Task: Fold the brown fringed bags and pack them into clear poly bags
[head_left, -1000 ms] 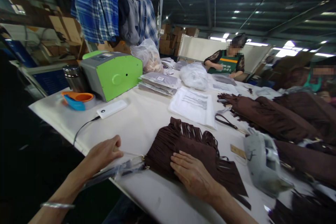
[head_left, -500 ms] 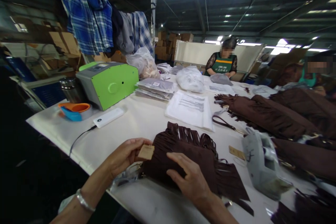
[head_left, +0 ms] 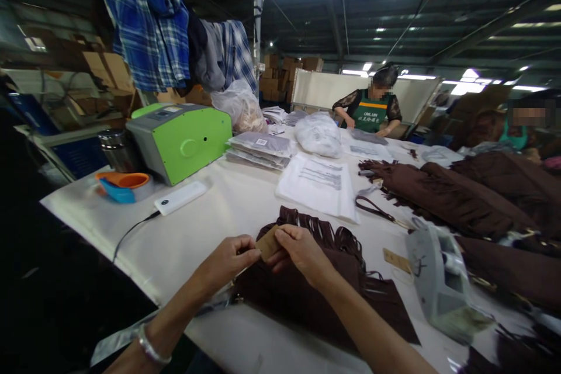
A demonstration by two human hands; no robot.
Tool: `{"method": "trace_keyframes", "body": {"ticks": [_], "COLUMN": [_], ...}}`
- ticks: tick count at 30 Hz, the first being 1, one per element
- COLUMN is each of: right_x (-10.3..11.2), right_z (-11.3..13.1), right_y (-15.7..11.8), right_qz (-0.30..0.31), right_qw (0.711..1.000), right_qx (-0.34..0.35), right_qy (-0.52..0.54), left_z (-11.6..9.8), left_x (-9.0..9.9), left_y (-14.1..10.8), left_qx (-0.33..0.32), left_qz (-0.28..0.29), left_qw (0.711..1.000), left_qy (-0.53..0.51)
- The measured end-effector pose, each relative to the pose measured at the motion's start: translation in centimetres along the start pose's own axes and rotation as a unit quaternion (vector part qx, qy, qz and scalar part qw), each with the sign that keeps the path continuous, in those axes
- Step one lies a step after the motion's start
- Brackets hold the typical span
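Observation:
A brown fringed bag (head_left: pixel 319 286) lies on the white table in front of me. Over its left end, my right hand (head_left: pixel 298 251) pinches a small tan card tag (head_left: pixel 268 243) between thumb and fingers. My left hand (head_left: pixel 234 257) is closed at the tag's left edge, fingertips pressed together; what it grips there, perhaps a thin cord, is too small to make out. Another tan tag (head_left: pixel 397 260) with a loop of string lies right of the bag, beside a grey tape dispenser (head_left: pixel 433 280).
A green machine (head_left: pixel 188 143), a steel flask (head_left: pixel 116 149), orange and blue tape rolls (head_left: pixel 127 181) and a white power bank (head_left: pixel 180 197) are at the left. Printed plastic bags (head_left: pixel 318 184) lie ahead. More brown bags (head_left: pixel 473 193) cover the right. Across the table stands a person (head_left: pixel 372 108).
My right hand has moved up and left from over the bag and taken hold of the tag. The tag has shifted right and tilted. Across the table, the person's arms have spread.

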State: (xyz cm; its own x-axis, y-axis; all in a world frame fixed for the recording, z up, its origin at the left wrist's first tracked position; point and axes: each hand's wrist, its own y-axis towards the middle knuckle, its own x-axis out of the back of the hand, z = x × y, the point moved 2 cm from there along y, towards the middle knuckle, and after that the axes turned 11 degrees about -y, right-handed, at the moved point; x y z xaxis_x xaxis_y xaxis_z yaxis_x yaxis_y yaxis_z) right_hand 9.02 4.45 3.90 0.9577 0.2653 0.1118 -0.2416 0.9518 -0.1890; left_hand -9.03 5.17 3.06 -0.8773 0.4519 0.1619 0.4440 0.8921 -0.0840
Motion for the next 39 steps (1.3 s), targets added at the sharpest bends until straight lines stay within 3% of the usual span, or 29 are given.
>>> {"method": "trace_keyframes", "body": {"ticks": [7,10,13,15,17,20,23,29,32,35,39], "right_x": [0.2,0.2,0.3,0.4,0.4,0.5,1.0,3.1,5.6,9.1,14.1], "right_z": [0.7,0.9,0.9,0.8,0.5,-0.6,-1.7,-2.1,-1.2,-0.4,-0.2], "right_y": [0.3,0.6,1.0,1.5,2.3,3.6,4.4,3.7,3.1,2.7,2.4], "right_qz": [0.041,0.062,0.066,0.06,0.062,0.061,0.028,-0.034,-0.079,-0.133,-0.181], "right_qw": [0.999,0.998,0.996,0.99,0.974,0.935,0.898,0.887,0.88,0.881,0.875], "right_qx": [-0.018,-0.006,0.04,0.107,0.184,0.252,0.267,0.261,0.261,0.245,0.133], "right_qy": [-0.018,-0.026,-0.049,-0.072,-0.115,-0.243,-0.349,-0.38,-0.39,-0.381,-0.429], "left_z": [0.1,-0.7,-1.3,-1.1,-0.4,0.7,2.0,4.8,4.2,2.9,3.3], "left_x": [0.0,-0.1,-0.3,-0.7,-1.2,-2.3,-3.5,-4.7,-4.7,-4.8,-5.4], "left_y": [-0.9,-1.8,-2.7,-3.3,-3.7,-4.1,-4.2,-3.3,-2.7,-2.1,-1.3], "left_qx": [0.023,-0.05,-0.207,-0.294,-0.347,-0.359,-0.328,-0.247,-0.24,-0.3,-0.371], "left_qz": [0.009,-0.061,-0.193,-0.229,-0.203,-0.124,-0.082,-0.047,-0.054,-0.057,-0.025], "left_qw": [1.0,0.99,0.915,0.858,0.83,0.819,0.817,0.815,0.809,0.788,0.74], "left_qy": [0.009,0.114,0.286,0.352,0.386,0.43,0.467,0.523,0.534,0.535,0.561]}}
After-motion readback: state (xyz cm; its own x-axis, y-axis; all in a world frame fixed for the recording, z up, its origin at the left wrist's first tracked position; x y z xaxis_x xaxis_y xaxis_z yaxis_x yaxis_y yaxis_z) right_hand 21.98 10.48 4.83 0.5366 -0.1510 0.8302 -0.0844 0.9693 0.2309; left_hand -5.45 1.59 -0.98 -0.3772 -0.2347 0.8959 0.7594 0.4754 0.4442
